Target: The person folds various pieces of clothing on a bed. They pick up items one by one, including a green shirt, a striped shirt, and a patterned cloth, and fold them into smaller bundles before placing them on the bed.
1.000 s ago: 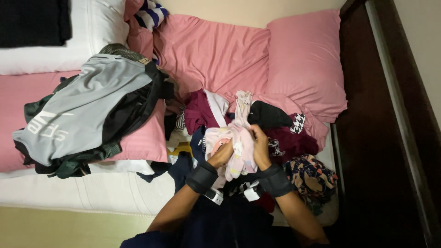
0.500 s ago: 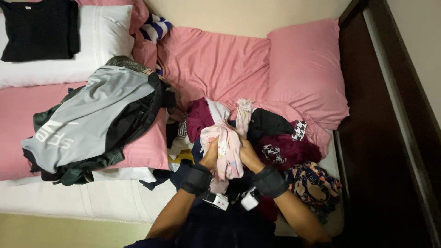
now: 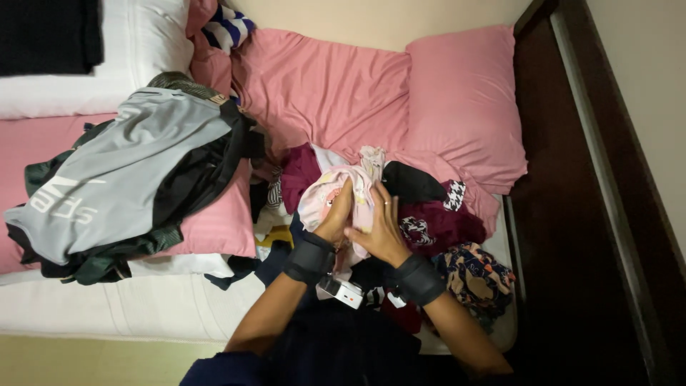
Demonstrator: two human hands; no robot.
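Soft matt cloth garment (image 3: pixel 336 196), smooth satiny pink pillow (image 3: pixel 464 107), and dark glossy wooden bed frame (image 3: pixel 564 214).
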